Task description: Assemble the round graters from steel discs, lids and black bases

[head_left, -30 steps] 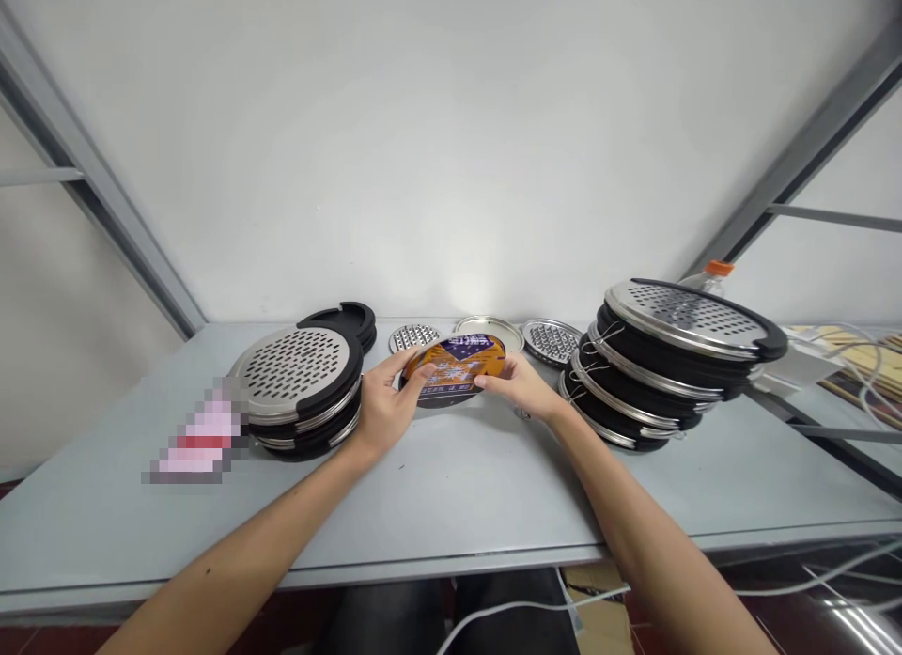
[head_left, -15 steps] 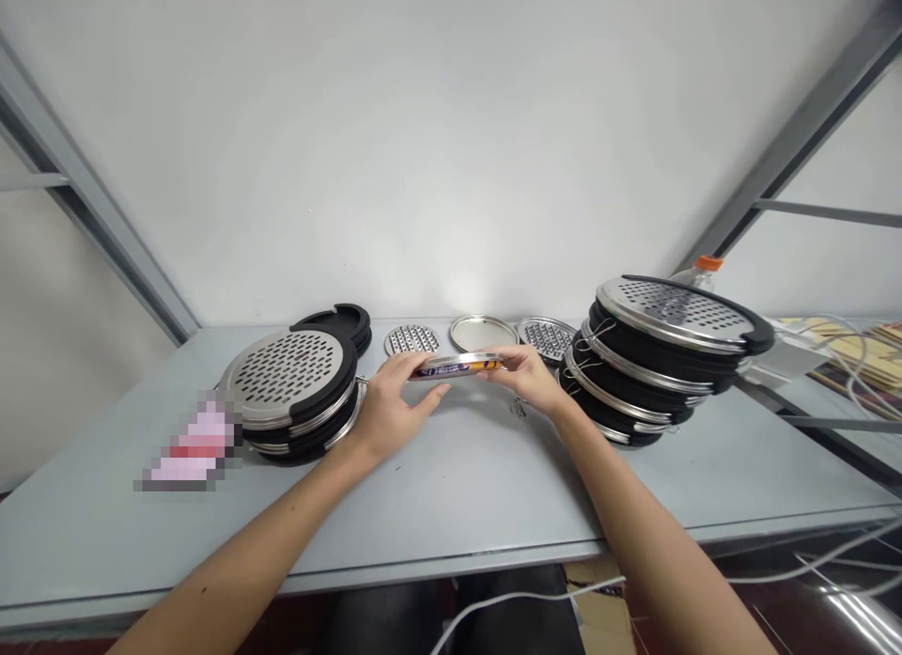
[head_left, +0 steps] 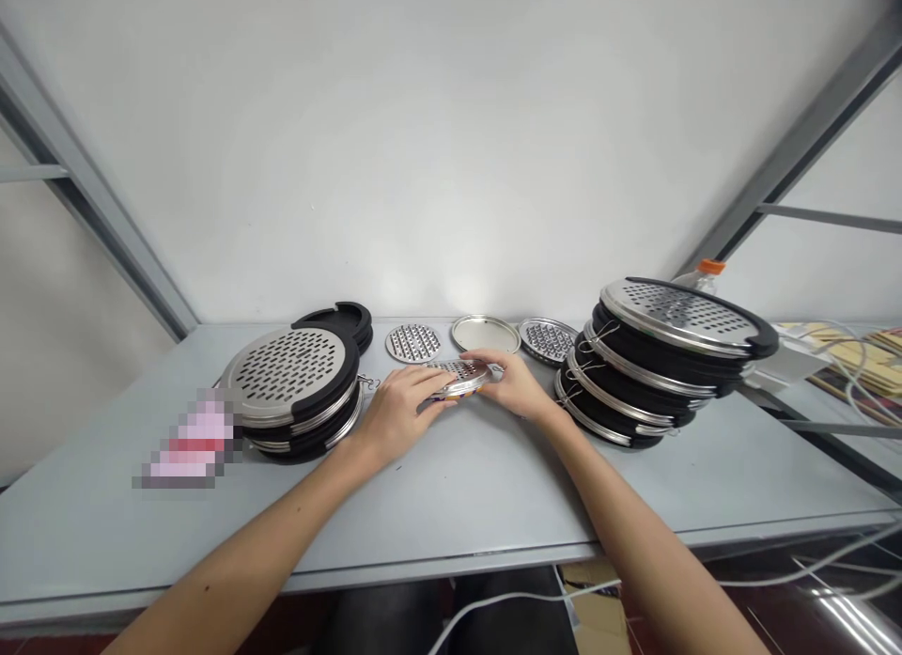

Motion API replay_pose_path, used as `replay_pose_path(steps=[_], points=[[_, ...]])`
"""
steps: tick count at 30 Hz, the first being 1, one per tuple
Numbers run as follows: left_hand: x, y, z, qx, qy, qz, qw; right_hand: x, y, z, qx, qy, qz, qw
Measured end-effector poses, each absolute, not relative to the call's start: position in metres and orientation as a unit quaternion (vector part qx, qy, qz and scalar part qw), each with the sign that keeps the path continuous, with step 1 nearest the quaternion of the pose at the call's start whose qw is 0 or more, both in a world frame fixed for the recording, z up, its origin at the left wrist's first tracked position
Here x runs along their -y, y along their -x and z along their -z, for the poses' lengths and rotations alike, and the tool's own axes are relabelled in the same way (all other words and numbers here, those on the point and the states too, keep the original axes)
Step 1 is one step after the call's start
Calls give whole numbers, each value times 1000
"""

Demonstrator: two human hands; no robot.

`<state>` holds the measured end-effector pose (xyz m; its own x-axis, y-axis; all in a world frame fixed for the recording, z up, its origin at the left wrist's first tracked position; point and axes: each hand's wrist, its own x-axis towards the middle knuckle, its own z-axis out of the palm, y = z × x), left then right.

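Observation:
Both hands hold a round perforated steel grater disc (head_left: 458, 375) low over the grey table, its grating face up and tilted. My left hand (head_left: 398, 413) grips its near left edge, and my right hand (head_left: 508, 386) holds its right edge. The printed orange and purple label is on the underside, mostly hidden. To the left stands a stack of black-rimmed round graters (head_left: 288, 366), and a taller stack (head_left: 673, 307) stands to the right of my right hand.
Behind my hands lie a perforated disc (head_left: 412, 343), a plain steel lid (head_left: 485, 334) and a shallow perforated disc (head_left: 546, 340). A pixelated pink package (head_left: 190, 444) lies at left. Behind the right stack stands a bottle with an orange cap (head_left: 705, 277). Cables lie at right.
The disc has turned over from label up, through edge-on, to grating up, and has dropped nearer the table. Both hands have stayed on it.

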<state>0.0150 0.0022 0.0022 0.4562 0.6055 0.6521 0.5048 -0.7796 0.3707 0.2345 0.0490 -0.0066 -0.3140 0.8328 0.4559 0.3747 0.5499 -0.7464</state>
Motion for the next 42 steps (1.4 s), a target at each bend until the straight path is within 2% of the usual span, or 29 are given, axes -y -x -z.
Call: replay_pose_path(steps=[5,13,23,29,34,42], points=[[-8,-11,1,-298,-856,-409,101,-59,-242,20,787,414,-210,407],[-9,-11,4,-365,-841,-392,75,-61,-248,17,773,402,-168,461],[-8,-14,8,-338,-854,-388,76,-55,-239,17,816,359,-76,446],[-11,-13,10,-335,-845,-399,118,-60,-245,21,803,399,-77,436],[-11,-12,7,-304,-862,-382,139,-65,-253,23,827,393,-85,394],[-10,-12,12,-378,-862,-329,72,-62,-251,21,816,383,-39,431]])
